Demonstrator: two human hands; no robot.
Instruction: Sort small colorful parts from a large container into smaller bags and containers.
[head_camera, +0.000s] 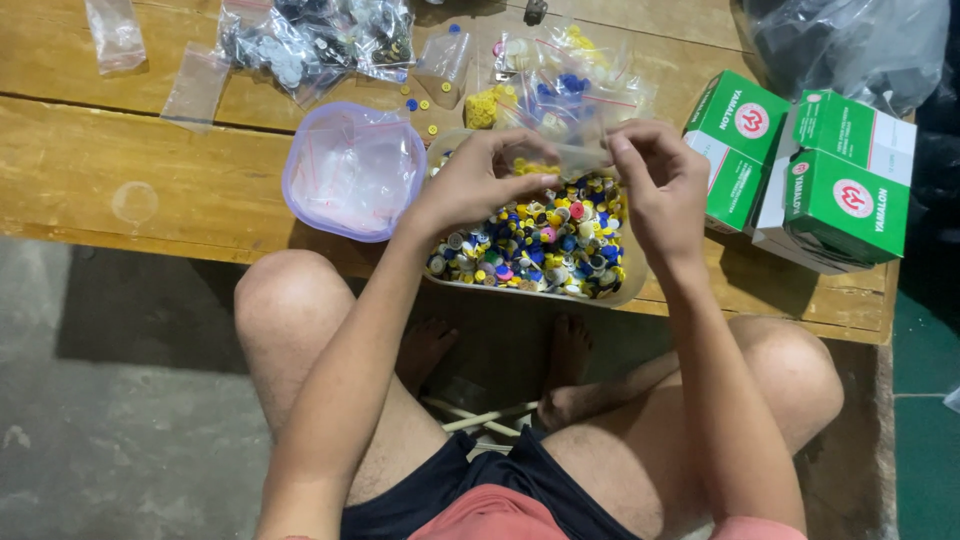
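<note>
You have one view only, from the camera on your head. It looks steeply down past your chest and knees onto the near edge of the wooden worktop (120, 170), close enough that your forearms fill the middle. The floor (100, 420) shows at lower left, and the worktop's far side is cut off.

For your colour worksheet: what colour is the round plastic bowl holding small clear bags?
Pale purple round plastic bowl, head view.

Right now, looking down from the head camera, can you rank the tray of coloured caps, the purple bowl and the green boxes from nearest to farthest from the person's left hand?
1. Tray of coloured caps: right beneath the left hand.
2. Purple bowl: just to its left on the table.
3. Green boxes: far right, beyond the right hand.
</note>
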